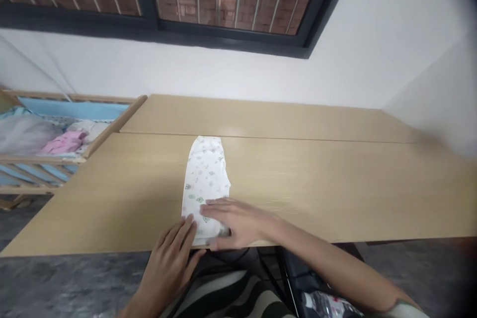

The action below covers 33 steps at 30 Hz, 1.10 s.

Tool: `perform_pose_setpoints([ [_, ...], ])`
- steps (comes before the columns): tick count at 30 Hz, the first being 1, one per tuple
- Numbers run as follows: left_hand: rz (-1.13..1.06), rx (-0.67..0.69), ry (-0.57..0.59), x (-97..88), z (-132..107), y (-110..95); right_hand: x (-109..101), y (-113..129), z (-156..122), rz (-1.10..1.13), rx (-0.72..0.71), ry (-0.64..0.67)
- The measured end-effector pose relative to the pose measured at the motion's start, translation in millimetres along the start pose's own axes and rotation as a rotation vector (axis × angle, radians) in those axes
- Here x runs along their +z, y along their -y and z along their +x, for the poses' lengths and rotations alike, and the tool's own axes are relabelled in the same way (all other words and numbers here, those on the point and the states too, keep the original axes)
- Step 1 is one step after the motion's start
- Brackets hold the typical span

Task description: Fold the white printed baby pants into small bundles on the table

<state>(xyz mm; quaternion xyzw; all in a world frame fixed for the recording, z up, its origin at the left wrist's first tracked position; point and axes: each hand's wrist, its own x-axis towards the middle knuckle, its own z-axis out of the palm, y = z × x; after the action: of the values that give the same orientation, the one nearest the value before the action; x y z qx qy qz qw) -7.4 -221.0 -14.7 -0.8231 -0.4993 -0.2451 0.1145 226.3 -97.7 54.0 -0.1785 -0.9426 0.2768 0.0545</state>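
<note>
A pair of white baby pants (204, 171) with a small green and grey print lies folded lengthwise on the wooden table (316, 184). Its narrower end points away from me, and its near end reaches the table's front edge. My left hand (169, 258) rests its outstretched fingertips on the lower left edge of the cloth. Across the lower right part lies my right hand (238, 221), fingers extended and flat, its thumb by the front edge. Part of the near end is hidden under my right hand.
A wooden crib (115, 126) with blue lining stands at the left, with a pink cloth (65, 142) inside. Behind the table are a white wall (223, 72) and a barred window (238, 0). A plastic bottle (330, 304) is below the front edge, near my right forearm.
</note>
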Motion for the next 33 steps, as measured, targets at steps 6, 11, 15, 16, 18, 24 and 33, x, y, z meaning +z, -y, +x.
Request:
perform_pose_setpoints([
  [6,-0.377,-0.043,0.112,-31.9,8.0,-2.4,15.0,32.5,-40.3,0.064,0.111,-0.015],
  [11,-0.581,-0.182,0.081,-52.0,39.9,12.5,-29.1,42.7,-31.1,0.191,0.242,-0.081],
  [15,-0.513,-0.398,0.017,-40.7,102.3,48.2,-63.0,6.5,1.9,0.360,0.295,-0.264],
  [16,-0.476,-0.445,0.063,-34.1,122.4,60.1,-69.3,-9.0,14.0,0.398,0.290,-0.326],
  [18,-0.383,-0.492,0.160,-19.1,161.6,83.3,-79.1,-42.5,40.0,0.434,0.297,-0.388],
  [24,-0.083,-0.414,0.088,12.5,192.4,91.3,-86.9,-99.1,80.9,0.104,0.553,-0.549],
  [33,0.122,-0.095,0.190,33.7,91.5,-15.2,-30.4,-51.3,81.1,-0.065,-0.103,-0.045],
])
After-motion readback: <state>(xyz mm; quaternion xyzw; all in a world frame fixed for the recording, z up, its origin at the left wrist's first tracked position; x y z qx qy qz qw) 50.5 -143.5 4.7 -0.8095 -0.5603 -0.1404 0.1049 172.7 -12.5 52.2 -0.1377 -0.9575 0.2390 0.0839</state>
